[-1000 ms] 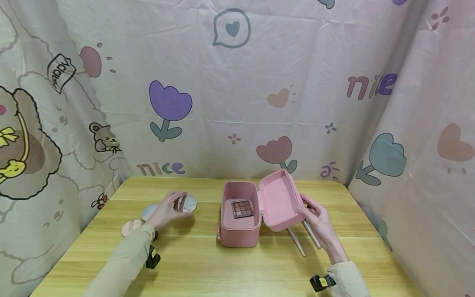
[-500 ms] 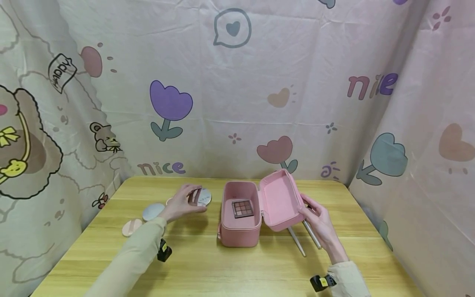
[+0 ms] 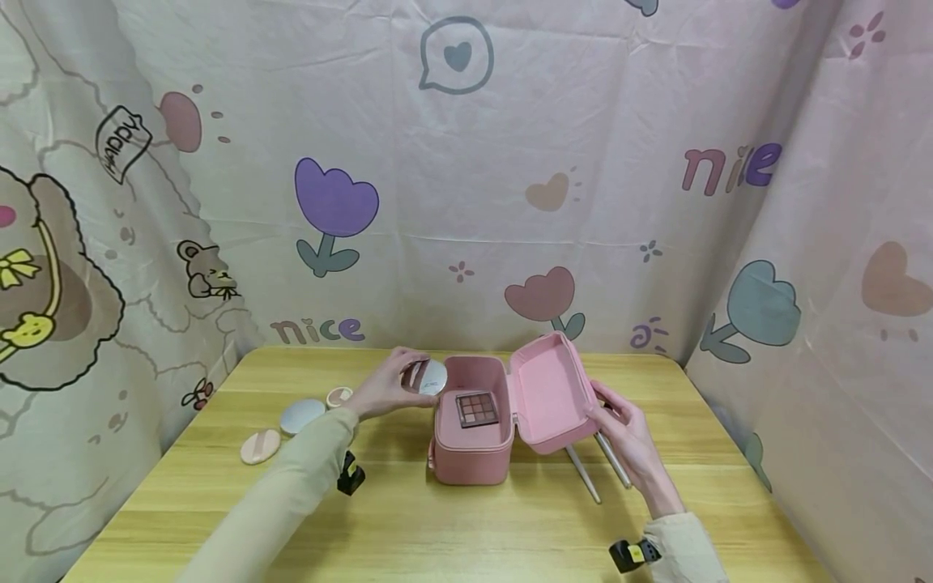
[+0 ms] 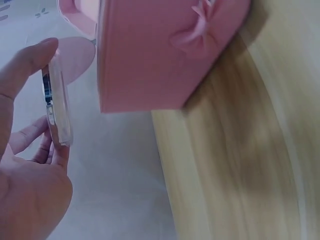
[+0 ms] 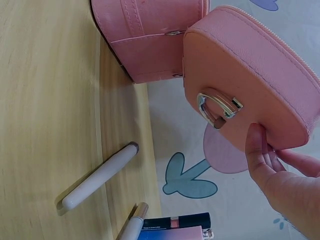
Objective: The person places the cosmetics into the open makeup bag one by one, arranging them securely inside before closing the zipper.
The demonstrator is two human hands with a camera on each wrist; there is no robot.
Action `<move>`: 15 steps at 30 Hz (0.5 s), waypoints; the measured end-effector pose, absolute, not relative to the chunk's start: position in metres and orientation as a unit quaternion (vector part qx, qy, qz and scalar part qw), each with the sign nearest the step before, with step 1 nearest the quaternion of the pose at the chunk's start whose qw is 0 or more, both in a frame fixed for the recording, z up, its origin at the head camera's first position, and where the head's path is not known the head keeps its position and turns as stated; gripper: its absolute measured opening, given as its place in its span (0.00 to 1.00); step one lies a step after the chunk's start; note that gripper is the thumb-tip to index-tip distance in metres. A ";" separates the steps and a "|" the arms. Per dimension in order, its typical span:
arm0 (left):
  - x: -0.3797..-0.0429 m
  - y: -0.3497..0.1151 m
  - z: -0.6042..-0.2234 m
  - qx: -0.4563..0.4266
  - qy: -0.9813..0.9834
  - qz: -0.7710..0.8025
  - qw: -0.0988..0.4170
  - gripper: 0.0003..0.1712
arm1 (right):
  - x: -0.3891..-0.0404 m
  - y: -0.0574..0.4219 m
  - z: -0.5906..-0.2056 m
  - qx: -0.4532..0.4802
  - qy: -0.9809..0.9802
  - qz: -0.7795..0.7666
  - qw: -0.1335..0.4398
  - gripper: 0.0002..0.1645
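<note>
My left hand (image 3: 385, 389) pinches a round, shiny powder compact (image 3: 432, 378) by its edges. It is held up beside the left rim of a pink makeup case (image 3: 470, 468). Edge-on in the left wrist view, the compact (image 4: 60, 105) shows a metal clasp between thumb and fingers. Inside the case lies an eyeshadow palette (image 3: 477, 410) with several pans. The case's lid (image 3: 550, 393) stands unfastened to the right. My right hand (image 3: 630, 441) grips the lid's outer edge, thumb on one side and fingers on the other. A metal handle (image 5: 217, 107) shows on the lid's top.
On the left of the table lie a striped powder puff (image 3: 260, 446), a silvery disc (image 3: 302, 416) and a small round item (image 3: 338, 396). Right of the case are two pale-handled sticks, one a white stick (image 5: 102, 175), plus a black tube (image 5: 180, 221) and a blue-pink item (image 5: 172, 233).
My left hand has carried the compact rightward and upward to the case's left rim, uncovering the small round item. The right hand and the lid have stayed put.
</note>
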State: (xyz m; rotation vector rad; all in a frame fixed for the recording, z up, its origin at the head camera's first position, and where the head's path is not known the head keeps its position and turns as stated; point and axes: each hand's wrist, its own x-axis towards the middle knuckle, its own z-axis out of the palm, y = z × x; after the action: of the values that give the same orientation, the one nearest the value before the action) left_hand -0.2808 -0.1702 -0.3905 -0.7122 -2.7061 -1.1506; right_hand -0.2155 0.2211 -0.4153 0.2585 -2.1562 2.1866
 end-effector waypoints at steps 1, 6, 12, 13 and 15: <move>-0.282 -0.167 -0.390 -0.237 -0.893 -0.378 0.056 0.47 | -0.215 0.221 -0.415 0.083 -0.700 0.709 0.030 0.37; -0.287 -0.155 -0.388 -0.238 -0.894 -0.379 0.038 0.48 | -0.215 0.221 -0.415 0.083 -0.699 0.709 0.029 0.38; -0.293 -0.139 -0.387 -0.247 -0.897 -0.365 0.026 0.49 | -0.216 0.222 -0.416 0.091 -0.692 0.716 0.030 0.37; -0.294 -0.136 -0.386 -0.249 -0.898 -0.363 0.025 0.49 | -0.216 0.222 -0.417 0.092 -0.691 0.716 0.030 0.37; -0.297 -0.131 -0.385 -0.251 -0.900 -0.356 0.022 0.48 | -0.216 0.222 -0.417 0.094 -0.691 0.717 0.029 0.37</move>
State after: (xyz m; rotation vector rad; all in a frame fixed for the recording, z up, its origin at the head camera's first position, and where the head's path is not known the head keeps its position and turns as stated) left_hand -0.2966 -0.1308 -0.3851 -0.7782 -2.7880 -1.1033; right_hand -0.2162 0.2221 -0.4167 0.2897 -2.1307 2.2107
